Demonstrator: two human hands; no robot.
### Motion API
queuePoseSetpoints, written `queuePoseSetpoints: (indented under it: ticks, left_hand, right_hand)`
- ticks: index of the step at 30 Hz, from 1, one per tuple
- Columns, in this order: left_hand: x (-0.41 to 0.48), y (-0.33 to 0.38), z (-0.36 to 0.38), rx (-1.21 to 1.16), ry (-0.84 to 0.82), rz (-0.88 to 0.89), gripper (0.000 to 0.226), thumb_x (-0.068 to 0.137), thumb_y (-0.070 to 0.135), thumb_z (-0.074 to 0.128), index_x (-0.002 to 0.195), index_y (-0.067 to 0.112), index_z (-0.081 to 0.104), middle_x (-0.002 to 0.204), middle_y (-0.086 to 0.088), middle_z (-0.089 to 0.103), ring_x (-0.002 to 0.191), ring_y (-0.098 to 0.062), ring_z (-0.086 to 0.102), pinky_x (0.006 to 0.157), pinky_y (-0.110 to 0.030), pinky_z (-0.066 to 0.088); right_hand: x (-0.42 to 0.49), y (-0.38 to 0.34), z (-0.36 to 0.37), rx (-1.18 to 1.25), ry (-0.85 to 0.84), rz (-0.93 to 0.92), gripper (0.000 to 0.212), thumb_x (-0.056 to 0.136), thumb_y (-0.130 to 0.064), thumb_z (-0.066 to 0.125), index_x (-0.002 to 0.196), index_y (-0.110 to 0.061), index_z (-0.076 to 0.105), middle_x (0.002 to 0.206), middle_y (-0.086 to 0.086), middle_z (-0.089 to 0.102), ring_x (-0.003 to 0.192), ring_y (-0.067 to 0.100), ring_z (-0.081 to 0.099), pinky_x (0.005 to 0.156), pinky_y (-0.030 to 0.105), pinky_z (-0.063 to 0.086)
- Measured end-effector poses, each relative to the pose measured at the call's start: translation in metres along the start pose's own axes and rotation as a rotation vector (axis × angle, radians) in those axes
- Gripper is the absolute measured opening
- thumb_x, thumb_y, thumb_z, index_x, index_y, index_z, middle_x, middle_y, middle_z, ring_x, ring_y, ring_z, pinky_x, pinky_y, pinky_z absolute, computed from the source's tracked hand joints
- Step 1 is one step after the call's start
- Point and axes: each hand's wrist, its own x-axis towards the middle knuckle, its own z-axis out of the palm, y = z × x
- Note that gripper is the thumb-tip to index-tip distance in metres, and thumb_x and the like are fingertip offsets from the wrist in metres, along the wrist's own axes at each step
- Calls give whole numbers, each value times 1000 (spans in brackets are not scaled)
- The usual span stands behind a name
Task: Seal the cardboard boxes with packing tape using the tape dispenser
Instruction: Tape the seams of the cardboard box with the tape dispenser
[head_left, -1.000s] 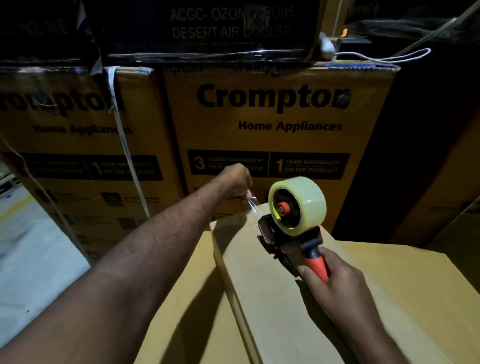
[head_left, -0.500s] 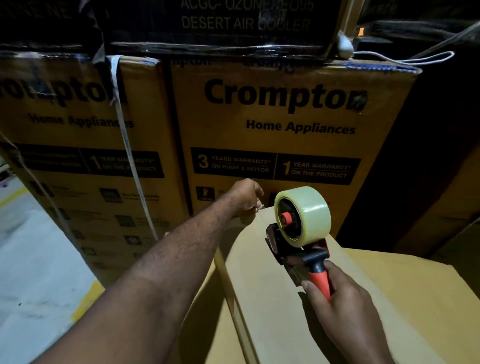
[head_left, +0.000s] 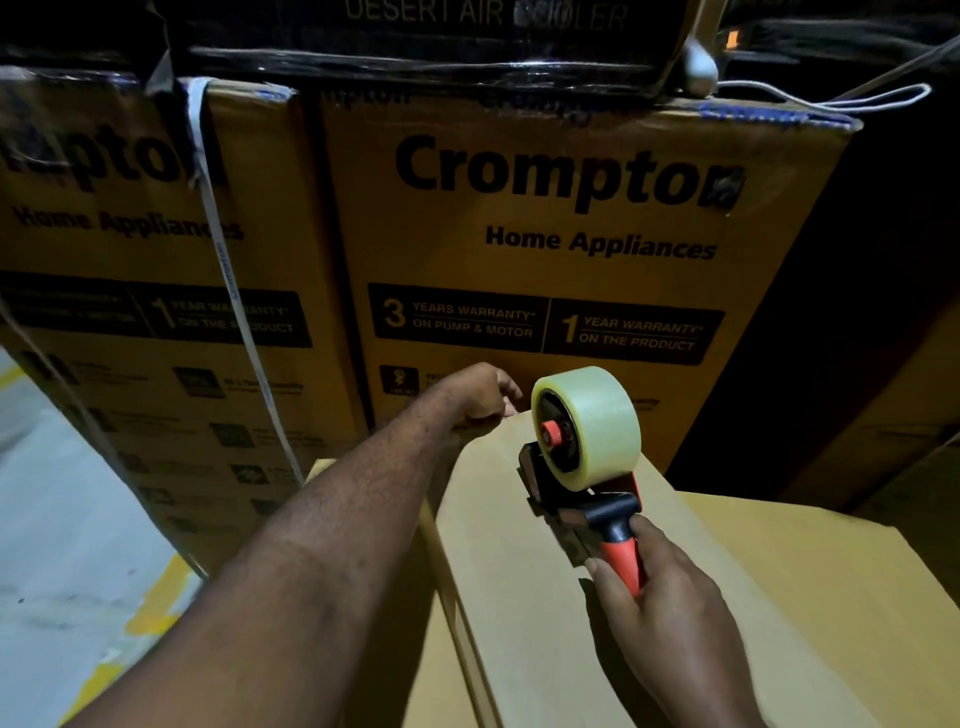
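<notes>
R hand (head_left: 670, 608), lower right of frame, is wrapped round the red handle (head_left: 621, 553) of the tape dispenser (head_left: 576, 493), which sits on top of the plain cardboard box (head_left: 519, 597) at centre, w/ the clear tape roll (head_left: 597, 421) upright. L hand (head_left: 483, 392) is at the box's far edge, fingers curled. Can't tell if it pinches the tape end, too dim.

Dispenser prob. light and rigid; take it by the handle, away from the cutter end. Tape is thin, sticky, folds on itself, so keep it taut. Box top looks stiff but could flex at the seam, so press flat. Printed Crompton cartons (head_left: 571, 249) stand behind.
</notes>
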Motion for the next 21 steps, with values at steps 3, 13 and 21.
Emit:
queuePoseSetpoints:
  ticks: [3, 13, 21]
  left_hand:
    - [-1, -4, 5, -31, -17, -44, 42, 99, 19, 64, 140, 28, 59, 131, 3, 63, 115, -21, 61, 88, -36, 53]
    - [-29, -2, 34, 37, 163, -29, 32, 102, 39, 55, 89, 14, 70, 87, -4, 70, 73, -16, 61, 62, -29, 46]
    - [-31, -6, 35, 216, 133, -17, 42, 104, 51, 41, 89, 18, 61, 90, -1, 64, 80, -19, 58, 65, -33, 43]
  right_hand:
    - [2, 0, 3, -34, -26, -4, 56, 94, -53, 55, 144, -30, 41, 114, -10, 60, 91, 10, 48, 72, 26, 38]
    - [6, 1, 2, -78, -58, -3, 55, 96, -55, 50, 144, -32, 35, 102, -6, 67, 90, 20, 62, 69, 31, 47]
    - [23, -6, -10, -75, -134, 7, 31, 95, -51, 53, 117, -29, 48, 96, 0, 65, 84, 24, 61, 69, 39, 53]
